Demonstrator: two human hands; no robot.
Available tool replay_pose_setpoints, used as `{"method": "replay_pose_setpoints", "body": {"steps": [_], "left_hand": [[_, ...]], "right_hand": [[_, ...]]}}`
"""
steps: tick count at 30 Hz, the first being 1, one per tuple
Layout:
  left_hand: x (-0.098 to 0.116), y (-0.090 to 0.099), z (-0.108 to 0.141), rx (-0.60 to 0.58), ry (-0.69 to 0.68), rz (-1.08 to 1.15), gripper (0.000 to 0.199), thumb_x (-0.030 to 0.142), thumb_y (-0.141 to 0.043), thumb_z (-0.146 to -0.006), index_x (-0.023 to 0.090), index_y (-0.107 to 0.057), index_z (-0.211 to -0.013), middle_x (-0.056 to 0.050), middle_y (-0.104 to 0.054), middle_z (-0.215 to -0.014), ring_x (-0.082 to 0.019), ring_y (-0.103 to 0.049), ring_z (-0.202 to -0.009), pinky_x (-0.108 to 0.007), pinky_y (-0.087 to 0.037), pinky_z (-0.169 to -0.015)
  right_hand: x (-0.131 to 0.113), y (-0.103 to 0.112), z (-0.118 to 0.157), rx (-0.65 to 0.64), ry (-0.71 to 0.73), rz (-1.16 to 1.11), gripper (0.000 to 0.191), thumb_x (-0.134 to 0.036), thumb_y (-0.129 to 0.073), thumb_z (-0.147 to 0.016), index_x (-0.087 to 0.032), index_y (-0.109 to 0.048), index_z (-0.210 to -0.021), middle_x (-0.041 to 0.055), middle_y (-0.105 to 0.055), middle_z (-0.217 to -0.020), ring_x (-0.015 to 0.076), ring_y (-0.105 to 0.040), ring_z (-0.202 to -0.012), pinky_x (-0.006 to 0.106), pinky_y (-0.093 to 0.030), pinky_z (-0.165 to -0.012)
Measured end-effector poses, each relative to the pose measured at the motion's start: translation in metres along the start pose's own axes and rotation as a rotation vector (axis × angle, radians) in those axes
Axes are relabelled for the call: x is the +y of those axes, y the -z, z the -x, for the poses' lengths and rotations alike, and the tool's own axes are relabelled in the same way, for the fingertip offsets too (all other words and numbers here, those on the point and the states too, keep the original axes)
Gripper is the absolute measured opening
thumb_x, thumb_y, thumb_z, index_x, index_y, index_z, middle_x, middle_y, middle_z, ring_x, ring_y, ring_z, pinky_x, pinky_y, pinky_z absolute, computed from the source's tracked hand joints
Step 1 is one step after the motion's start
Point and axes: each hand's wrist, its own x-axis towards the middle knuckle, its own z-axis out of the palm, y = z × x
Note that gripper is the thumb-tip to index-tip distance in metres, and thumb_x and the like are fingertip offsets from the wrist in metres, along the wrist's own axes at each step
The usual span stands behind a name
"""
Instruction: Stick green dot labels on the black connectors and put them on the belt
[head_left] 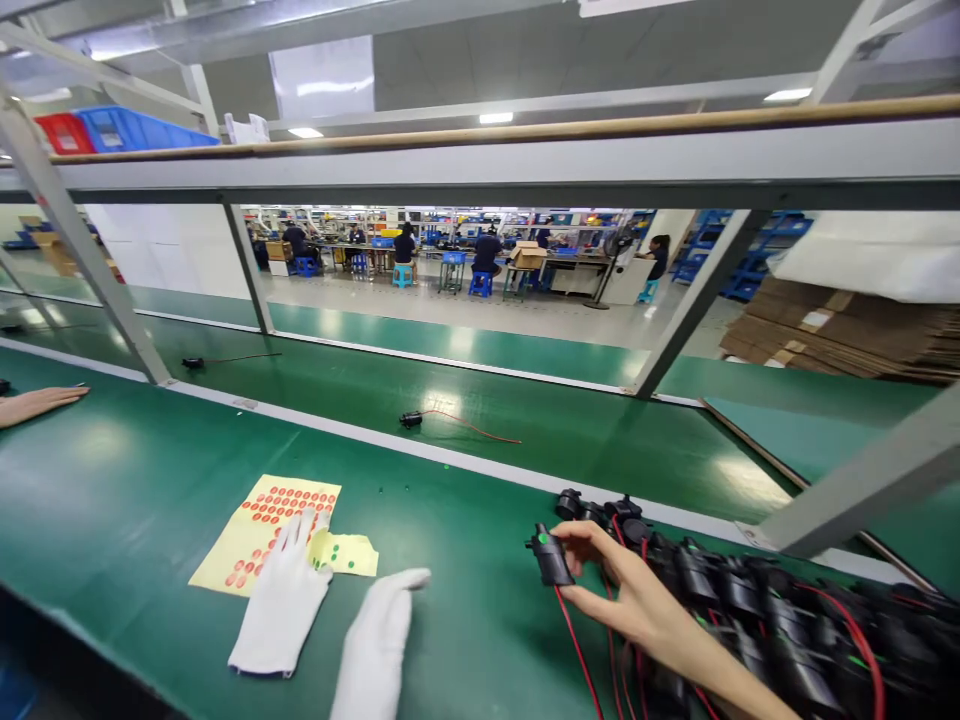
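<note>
My bare right hand [622,590] grips a small black pump-like part [553,556] between thumb and fingers, above the right side of the green bench. The part carries a green dot, and red wire hangs below it. My left hand [379,640], in a white glove, is over the bench with its fingers stretched out and nothing visible in it. Left of it lies a loose white glove [279,610], partly covering a yellow sheet of red round stickers [259,505]. A smaller yellow piece with green dots [356,556] lies beside that sheet.
Many similar black parts with red wires [780,610] are piled at the right. Beyond a pale rail, two single parts lie on a green belt-like surface, one of them a black part [411,419]. Another person's hand [41,405] rests at far left. Metal posts [694,300] stand ahead.
</note>
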Motion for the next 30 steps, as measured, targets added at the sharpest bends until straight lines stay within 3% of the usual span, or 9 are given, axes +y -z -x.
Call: {"method": "replay_pose_setpoints", "body": {"steps": [4,6,8,12,15,17,20,22,30], "left_hand": [[0.026,-0.028,0.001,-0.385,0.005,0.467,0.052,0.058,-0.048,-0.097,0.019,-0.071,-0.122,-0.012,-0.069,-0.126,-0.028,-0.063,-0.122,-0.047,-0.043,-0.112],[0.032,-0.040,0.002,-0.495,-0.002,0.722,0.054,0.058,-0.054,-0.095,0.017,-0.070,-0.126,-0.014,-0.069,-0.125,-0.029,-0.064,-0.120,-0.046,-0.047,-0.107],[0.036,-0.048,0.004,-0.531,0.010,0.933,0.050,0.055,-0.062,-0.092,0.017,-0.071,-0.123,-0.014,-0.069,-0.122,-0.027,-0.065,-0.115,-0.043,-0.048,-0.105],[0.045,-0.044,0.009,-0.435,0.082,1.039,0.046,0.054,-0.077,-0.080,0.015,-0.076,-0.106,-0.010,-0.073,-0.103,-0.022,-0.070,-0.101,-0.031,-0.050,-0.093],[0.050,-0.031,0.010,-0.317,0.115,0.809,0.061,0.065,-0.078,-0.073,0.013,-0.074,-0.105,-0.012,-0.075,-0.099,-0.025,-0.070,-0.099,-0.035,-0.050,-0.095],[0.051,-0.023,0.009,-0.250,0.144,0.608,0.069,0.070,-0.075,-0.073,0.011,-0.072,-0.109,-0.015,-0.075,-0.104,-0.029,-0.069,-0.102,-0.039,-0.049,-0.098],[0.053,-0.019,0.010,-0.155,0.135,0.412,0.058,0.061,-0.069,-0.078,0.012,-0.071,-0.111,-0.015,-0.074,-0.109,-0.030,-0.068,-0.106,-0.040,-0.050,-0.098],[0.055,-0.019,0.012,-0.081,0.110,0.317,0.046,0.051,-0.066,-0.080,0.014,-0.070,-0.108,-0.013,-0.074,-0.109,-0.029,-0.068,-0.106,-0.040,-0.049,-0.099],[0.066,-0.017,0.019,0.094,0.074,0.130,0.036,0.039,-0.060,-0.078,0.016,-0.072,-0.103,-0.009,-0.073,-0.102,-0.024,-0.065,-0.098,-0.035,-0.048,-0.095]], "right_hand": [[-0.031,-0.028,-0.009,0.042,0.138,-0.401,0.040,-0.056,-0.052,-0.099,-0.029,-0.048,-0.128,0.0066,-0.062,-0.121,0.0199,-0.064,-0.111,0.029,-0.056,-0.094],[-0.046,-0.039,-0.015,0.033,0.189,-0.577,0.043,-0.062,-0.059,-0.094,-0.033,-0.054,-0.125,0.0044,-0.062,-0.120,0.0199,-0.065,-0.109,0.027,-0.056,-0.093],[-0.058,-0.045,-0.021,0.004,0.225,-0.634,0.042,-0.061,-0.064,-0.091,-0.035,-0.056,-0.123,0.0029,-0.063,-0.117,0.0193,-0.065,-0.107,0.026,-0.055,-0.092],[-0.074,-0.040,-0.031,-0.087,0.249,-0.576,0.041,-0.056,-0.068,-0.091,-0.034,-0.058,-0.124,0.0037,-0.064,-0.116,0.0200,-0.064,-0.107,0.026,-0.054,-0.092],[-0.086,-0.027,-0.036,-0.070,0.274,-0.532,0.045,-0.062,-0.064,-0.091,-0.030,-0.061,-0.124,0.0050,-0.064,-0.111,0.0194,-0.065,-0.098,0.026,-0.055,-0.087],[-0.096,-0.019,-0.038,0.022,0.266,-0.507,0.035,-0.056,-0.062,-0.094,-0.028,-0.066,-0.115,0.0045,-0.066,-0.102,0.0180,-0.066,-0.090,0.024,-0.055,-0.081],[-0.114,-0.012,-0.039,0.155,0.230,-0.440,0.017,-0.041,-0.063,-0.096,-0.026,-0.069,-0.094,0.0028,-0.067,-0.085,0.0162,-0.066,-0.076,0.021,-0.056,-0.069],[-0.125,-0.012,-0.040,0.195,0.227,-0.401,0.017,-0.039,-0.064,-0.095,-0.025,-0.069,-0.086,0.0021,-0.066,-0.078,0.0160,-0.065,-0.068,0.021,-0.055,-0.062],[-0.140,-0.026,-0.041,0.175,0.256,-0.378,0.020,-0.036,-0.063,-0.094,-0.026,-0.065,-0.078,0.0001,-0.064,-0.070,0.0151,-0.060,-0.059,0.021,-0.052,-0.053]]}}
